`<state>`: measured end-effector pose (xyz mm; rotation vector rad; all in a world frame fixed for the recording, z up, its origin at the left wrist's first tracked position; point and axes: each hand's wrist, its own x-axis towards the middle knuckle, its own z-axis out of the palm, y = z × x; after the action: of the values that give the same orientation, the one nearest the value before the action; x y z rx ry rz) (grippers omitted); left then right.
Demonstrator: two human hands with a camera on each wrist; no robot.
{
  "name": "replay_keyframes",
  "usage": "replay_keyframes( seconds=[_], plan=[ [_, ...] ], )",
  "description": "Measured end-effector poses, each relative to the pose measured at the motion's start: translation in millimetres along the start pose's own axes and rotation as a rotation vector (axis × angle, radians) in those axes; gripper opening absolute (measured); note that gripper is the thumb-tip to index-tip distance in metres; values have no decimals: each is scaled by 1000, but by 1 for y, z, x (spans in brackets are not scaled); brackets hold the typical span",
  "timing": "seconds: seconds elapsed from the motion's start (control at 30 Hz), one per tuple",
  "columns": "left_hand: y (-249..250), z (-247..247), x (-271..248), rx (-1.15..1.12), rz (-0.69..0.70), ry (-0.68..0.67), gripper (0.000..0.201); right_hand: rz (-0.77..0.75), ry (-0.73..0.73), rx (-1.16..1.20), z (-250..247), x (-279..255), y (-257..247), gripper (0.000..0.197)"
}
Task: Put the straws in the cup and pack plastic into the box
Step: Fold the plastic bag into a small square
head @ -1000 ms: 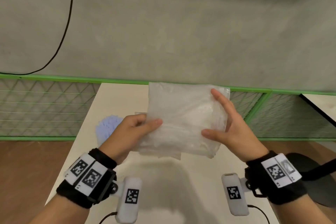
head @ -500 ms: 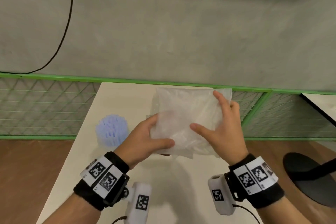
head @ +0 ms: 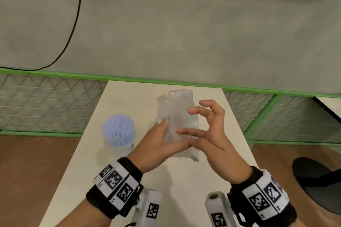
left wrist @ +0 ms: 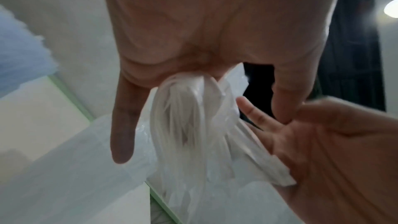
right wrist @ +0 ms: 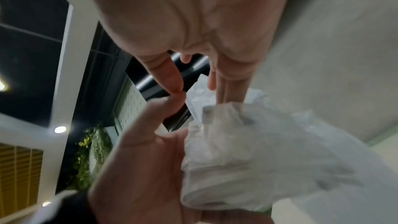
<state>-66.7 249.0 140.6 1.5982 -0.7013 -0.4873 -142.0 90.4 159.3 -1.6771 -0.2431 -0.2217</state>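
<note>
A stack of clear plastic (head: pixel 178 108) is bunched upright above the table; my left hand (head: pixel 160 140) grips its lower part, with the thumb in front and the fingers behind. My right hand (head: pixel 210 132) is to the right of it, fingers spread and loosely curved, thumb and index tip touching the plastic. The left wrist view shows the plastic (left wrist: pixel 189 134) squeezed under my palm, its edge lying on the open right palm (left wrist: pixel 312 151). In the right wrist view the plastic (right wrist: pixel 247 151) fills the lower right. A clear cup of blue straws (head: pixel 118 132) stands to the left. No box is in view.
The cream table (head: pixel 184 186) is narrow, and its far end meets a green mesh fence (head: pixel 55 105) under a grey wall. A black round chair base (head: pixel 317 180) stands on the wooden floor to the right. A black cable (head: pixel 73 24) hangs on the wall.
The wide flat plastic has been folded and squeezed into a narrow upright bundle. My left hand has closed round it. My right hand has let go and spread its fingers.
</note>
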Motion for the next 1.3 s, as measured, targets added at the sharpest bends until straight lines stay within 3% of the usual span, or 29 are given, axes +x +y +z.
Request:
replay_keyframes(
  seconds=[0.1, 0.2, 0.23, 0.27, 0.4, 0.47, 0.53, 0.57, 0.67, 0.77, 0.83, 0.9, 0.97, 1.0, 1.17, 1.23, 1.3],
  plan=[
    [-6, -8, -1, 89, 31, 98, 41, 29, -28, 120, -5, 3, -3, 62],
    [-12, -15, -3, 192, 45, 24, 39, -92, 219, -207, -29, 12, -7, 65],
    [-12, -17, -4, 215, 50, -18, 38, -98, 227, -302, -38, 15, -9, 67],
    [-13, -20, -5, 228, 52, -53, 37, -84, 179, -367, -46, 18, -12, 68],
    [-7, -29, -7, 308, 88, -169, 37, 35, -268, -573, -57, 25, -29, 53],
    [-6, -34, -6, 368, 87, -221, 38, 40, -419, -688, -56, 27, -34, 46],
    [-6, -39, -6, 411, 77, -232, 38, 33, -439, -754, -56, 30, -36, 34],
    [-6, -41, -6, 395, 75, -227, 37, 24, -381, -759, -59, 31, -36, 27],
    [-6, -44, -12, 195, 39, -189, 31, 33, -105, -551, -71, 36, -34, 36],
    [-8, -40, -17, 83, 24, -116, 25, 8, 79, -247, -71, 38, -17, 39],
    [-9, -36, -18, 49, 29, -78, 25, 27, 117, 60, -63, 35, -3, 60],
    [-7, -31, -18, 29, 43, -70, 23, 116, -4, 263, -53, 29, 8, 81],
    [-5, -29, -18, 39, 60, -74, 25, 173, -144, 199, -40, 21, 11, 66],
    [-6, -28, -18, 53, 59, -71, 25, 178, -145, 153, -34, 19, 11, 57],
    [-5, -20, -18, 21, -2, -11, 14, 16, 87, 46, -18, 18, 10, 24],
    [0, -15, -20, -78, -7, 14, 21, -33, 89, -24, -12, 18, 7, 13],
    [3, -12, -22, -168, -14, 27, 23, -70, 2, 50, -7, 16, 4, 18]
  ],
)
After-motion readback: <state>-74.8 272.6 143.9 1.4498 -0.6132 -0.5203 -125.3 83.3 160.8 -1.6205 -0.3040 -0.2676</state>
